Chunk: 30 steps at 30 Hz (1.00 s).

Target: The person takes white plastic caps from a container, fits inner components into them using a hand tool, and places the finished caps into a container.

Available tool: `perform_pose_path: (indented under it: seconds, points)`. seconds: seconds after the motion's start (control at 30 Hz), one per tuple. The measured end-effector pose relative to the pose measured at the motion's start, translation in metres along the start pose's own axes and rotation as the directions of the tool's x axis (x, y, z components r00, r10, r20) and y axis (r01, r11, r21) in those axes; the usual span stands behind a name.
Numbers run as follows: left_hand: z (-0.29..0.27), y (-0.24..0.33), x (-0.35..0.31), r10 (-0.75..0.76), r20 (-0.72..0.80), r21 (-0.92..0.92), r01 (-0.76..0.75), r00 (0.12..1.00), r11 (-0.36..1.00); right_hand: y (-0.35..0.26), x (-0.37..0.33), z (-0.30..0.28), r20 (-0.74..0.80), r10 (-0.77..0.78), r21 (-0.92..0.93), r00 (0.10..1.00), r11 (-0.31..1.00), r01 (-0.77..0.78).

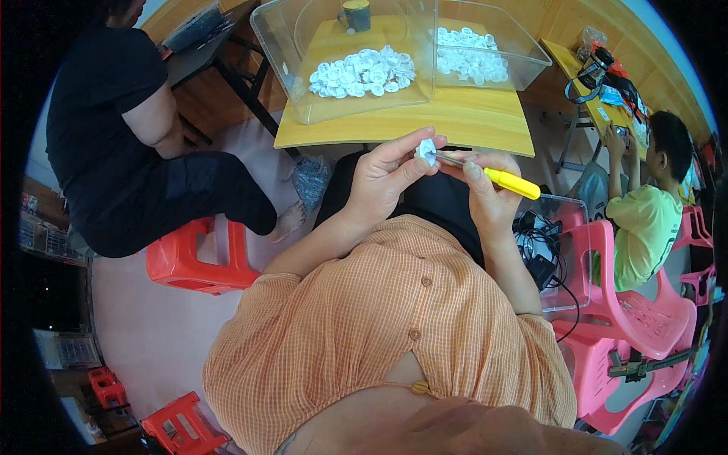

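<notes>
Between the thumb and fingers of my left hand is a small round white plastic part, held above my lap near the table's front edge. My right hand grips a screwdriver with a yellow handle and a thin metal shaft. The shaft points left, and its tip meets the white part. Whether the tip sits in a hole or on a screw is too small to tell. Beyond my hands, a clear plastic bin on the table holds a heap of similar white parts.
A second clear bin with more white parts stands right on the yellow table; a dark mug is behind. Cables fill a clear box by my right arm. People sit left and right, among red stools and pink chairs.
</notes>
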<state>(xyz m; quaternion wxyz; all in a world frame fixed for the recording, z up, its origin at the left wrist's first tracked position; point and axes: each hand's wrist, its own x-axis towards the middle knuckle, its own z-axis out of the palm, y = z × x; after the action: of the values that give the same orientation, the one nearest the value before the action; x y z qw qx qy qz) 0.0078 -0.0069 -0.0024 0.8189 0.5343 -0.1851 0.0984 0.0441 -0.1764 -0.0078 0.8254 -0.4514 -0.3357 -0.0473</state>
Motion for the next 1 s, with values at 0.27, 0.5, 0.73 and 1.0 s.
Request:
perform_pose_path:
  seconds: [0.27,0.5,0.73,1.0]
  points:
    - [-0.0017,-0.0022,-0.0003,0.016,-0.008,0.007,-0.016,1.0,1.0,0.0017,-0.0028,0.0003,0.012,-0.007,-0.067,1.0,0.998,0.008]
    - [-0.0029,-0.0041,-0.0005,0.025,0.001,-0.007,-0.025,1.0,1.0,0.0003,-0.003,0.0063,0.011,-0.036,-0.075,0.999,0.997,0.036]
    - [-0.0023,-0.0035,-0.0009,0.033,-0.002,0.019,-0.033,0.999,0.999,0.0032,-0.0045,0.0011,0.047,-0.053,-0.173,0.997,0.983,0.061]
    - [0.0011,0.0025,-0.0008,-0.02,-0.016,-0.084,0.018,1.0,0.996,-0.001,-0.0026,0.0049,-0.024,0.002,0.086,1.0,0.996,0.0]
